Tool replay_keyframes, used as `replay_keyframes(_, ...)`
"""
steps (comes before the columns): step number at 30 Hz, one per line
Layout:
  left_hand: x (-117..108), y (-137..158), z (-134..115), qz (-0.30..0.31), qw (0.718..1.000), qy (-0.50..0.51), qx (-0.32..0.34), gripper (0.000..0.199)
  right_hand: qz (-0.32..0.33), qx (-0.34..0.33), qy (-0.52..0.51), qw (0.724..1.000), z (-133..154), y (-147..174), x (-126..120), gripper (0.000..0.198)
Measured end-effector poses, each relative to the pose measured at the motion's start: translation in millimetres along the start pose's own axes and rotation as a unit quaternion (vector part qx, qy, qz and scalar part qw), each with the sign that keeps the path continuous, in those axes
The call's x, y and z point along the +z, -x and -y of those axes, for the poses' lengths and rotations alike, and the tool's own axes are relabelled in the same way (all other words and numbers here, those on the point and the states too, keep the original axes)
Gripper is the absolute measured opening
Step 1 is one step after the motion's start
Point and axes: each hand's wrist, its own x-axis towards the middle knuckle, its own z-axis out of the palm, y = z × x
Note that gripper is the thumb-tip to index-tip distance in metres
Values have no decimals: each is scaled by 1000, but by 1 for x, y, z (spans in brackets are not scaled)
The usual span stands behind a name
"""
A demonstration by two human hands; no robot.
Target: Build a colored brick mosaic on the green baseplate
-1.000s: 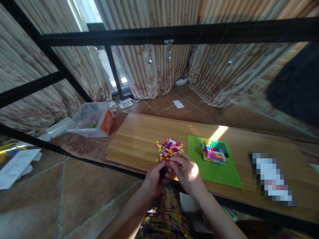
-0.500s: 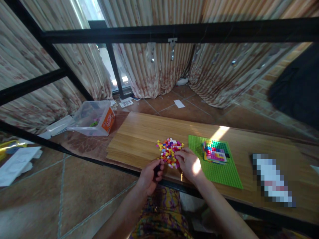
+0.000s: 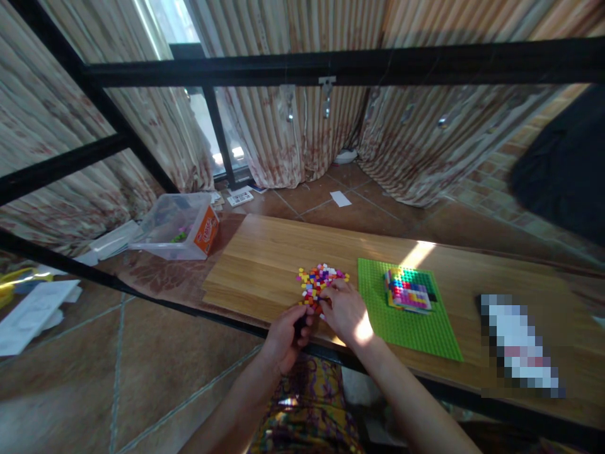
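Note:
A loose pile of small coloured toy bricks (image 3: 317,279) lies on the wooden board. My left hand (image 3: 287,335) is curled at the pile's near edge, thumb towards the bricks. Its palm is in dark shadow, so what it holds is hidden. Over the near right part of the pile, my right hand (image 3: 347,312) has its fingers drawn together, close to the left fingertips. Whether a brick is between them is too small to see. Right of this hand, a green baseplate (image 3: 401,328) carries a multicoloured block of joined bricks (image 3: 410,290).
At the board's (image 3: 265,252) left stands a clear plastic box (image 3: 165,221) with an orange label and a few green and pink pieces inside. A blurred-out item (image 3: 520,347) lies on the right. A black metal bar (image 3: 302,70) crosses beyond the table, before curtains.
My right hand has moved left and slightly down across the bricks, closer to my left hand. The left hand has barely shifted.

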Motion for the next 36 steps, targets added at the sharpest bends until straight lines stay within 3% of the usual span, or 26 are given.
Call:
replay_keyframes(7, 8, -1, -2, -14, 997, -56, 42, 29, -41, -72, -62, 995, -3, 10, -9, 14)
replay_keyframes(13, 14, -5, 2, -9, 987, -130, 88, 39, -35, -111, -70, 991, 0, 22, -22, 11)
replay_keyframes(19, 17, -6, -1, 22, 992, -103, 69, 39, -48, -84, -216, 972, -2, 27, -17, 14)
replay_keyframes(24, 20, -7, -7, 55, 997, -45, 20, 40, -64, 17, -429, 901, -3, 28, -3, 16)
replay_keyframes(27, 23, -12, -11, 31, 997, -65, 26, 41, -114, 94, -461, 875, -9, 26, 5, 17)
replay_keyframes(30, 26, -17, -13, 9, 994, -105, 30, 43, -142, 111, -440, 880, -16, 25, 8, 17)
replay_keyframes(36, 27, -18, -14, -19, 993, -115, 33, 44, -148, 74, -411, 896, -12, 26, 4, 14)
